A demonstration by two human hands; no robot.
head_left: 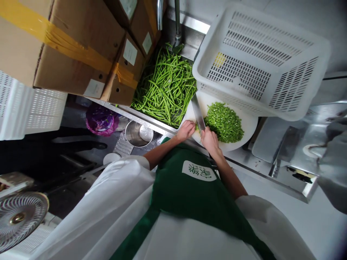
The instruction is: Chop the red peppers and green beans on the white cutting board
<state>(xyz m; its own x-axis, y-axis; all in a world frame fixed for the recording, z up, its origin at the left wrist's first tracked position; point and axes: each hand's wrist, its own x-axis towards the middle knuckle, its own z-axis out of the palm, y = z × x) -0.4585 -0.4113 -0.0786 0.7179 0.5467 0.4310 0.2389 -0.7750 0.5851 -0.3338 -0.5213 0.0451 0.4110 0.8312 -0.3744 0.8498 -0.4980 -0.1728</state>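
Observation:
My right hand [210, 139] is closed round the handle of a knife [197, 112], whose blade points away from me across a round white cutting board [251, 124]. My left hand [185, 130] sits just left of the blade with its fingers curled, pressing down a small bunch of green beans [196, 127] at the board's near-left edge. To the right of the blade lies a heap of chopped green beans [224, 122]. Behind the board, a large pile of whole green beans [165, 86] fills a sink.
A white slotted plastic basket [260, 61] overhangs the board's far side. Taped cardboard boxes [76, 47] stand left of the sink, under a faucet [177, 25]. A cleaver [282, 148] lies on the steel counter at right. Lower left: a purple bag [101, 121], metal bowl [137, 133], fan [18, 216].

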